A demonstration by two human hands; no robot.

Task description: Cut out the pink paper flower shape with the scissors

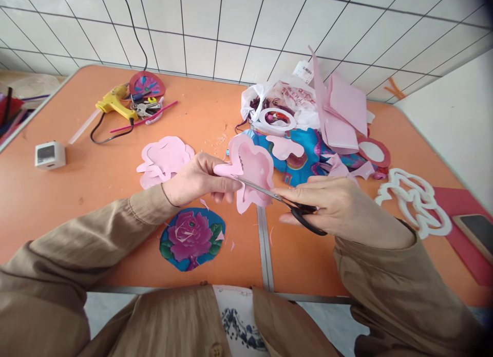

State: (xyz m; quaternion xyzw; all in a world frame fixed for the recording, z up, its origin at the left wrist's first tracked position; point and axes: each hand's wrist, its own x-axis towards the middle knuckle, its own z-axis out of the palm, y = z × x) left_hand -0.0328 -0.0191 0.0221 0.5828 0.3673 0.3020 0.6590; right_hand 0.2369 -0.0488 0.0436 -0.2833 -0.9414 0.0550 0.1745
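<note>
My left hand (202,181) pinches the left edge of a pink scalloped sheet (257,167), held up above the table. My right hand (327,203) grips black-handled scissors (304,213). Their blades point left and lie across the pink sheet, with the tips close to my left fingers. On the table to the left rest more pink cutouts (167,156) of a similar wavy outline. Below my hands lies a blue fabric piece with a purple flower (190,239), small pink scraps scattered on it.
A yellow glue gun (117,104), keys (145,109) and a white adapter (50,155) sit at left. Behind are a plastic bag (304,97), folded pink sheets (342,110) and blue printed fabric (296,162). White cutouts (418,200) and a phone (477,228) lie at right.
</note>
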